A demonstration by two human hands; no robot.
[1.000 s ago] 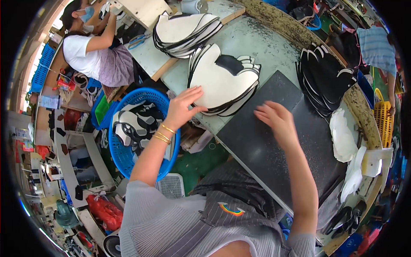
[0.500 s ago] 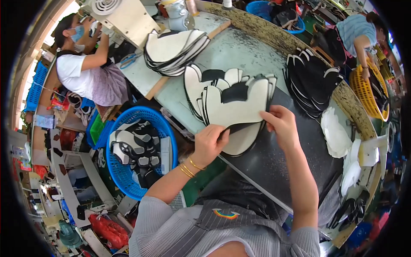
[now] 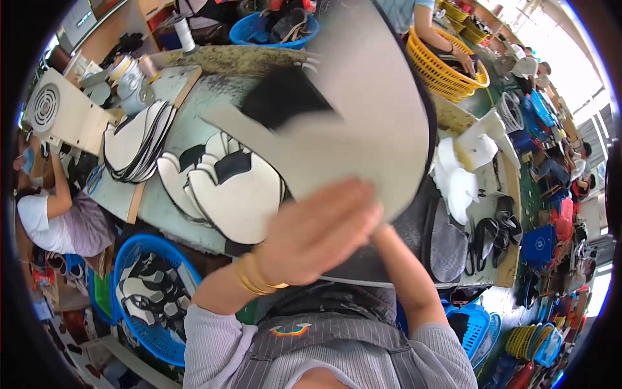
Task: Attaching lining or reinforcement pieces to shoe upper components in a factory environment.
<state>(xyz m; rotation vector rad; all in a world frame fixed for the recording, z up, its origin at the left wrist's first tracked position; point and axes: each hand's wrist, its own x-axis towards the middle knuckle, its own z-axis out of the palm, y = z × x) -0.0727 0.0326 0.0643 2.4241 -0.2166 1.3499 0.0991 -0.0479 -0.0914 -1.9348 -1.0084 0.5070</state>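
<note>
A white shoe-upper piece (image 3: 382, 97) with a black edge and a black patch is raised high over the table, close to me and partly blurred. My left hand (image 3: 324, 227) lies across its lower part, fingers stretched out, wearing gold bangles at the wrist. My right forearm (image 3: 408, 272) runs up behind the piece, which hides the right hand and its fingers. To the left on the table are overlapping white upper pieces (image 3: 243, 201) with black patches. Further left rests a stack of similar white pieces (image 3: 133, 142).
A blue basket (image 3: 159, 343) of black-and-white parts stands at lower left. White plastic-like forms (image 3: 450, 175) and dark sandals (image 3: 508, 220) lie at the table's right. Beyond the raised rim (image 3: 227, 55), a co-worker's hand (image 3: 463, 61) reaches into a yellow basket (image 3: 434, 71).
One upper piece has been lifted off the table toward me. My left hand has gone from gripping an edge to lying flat across it; my right hand has passed behind. The view has swung right.
</note>
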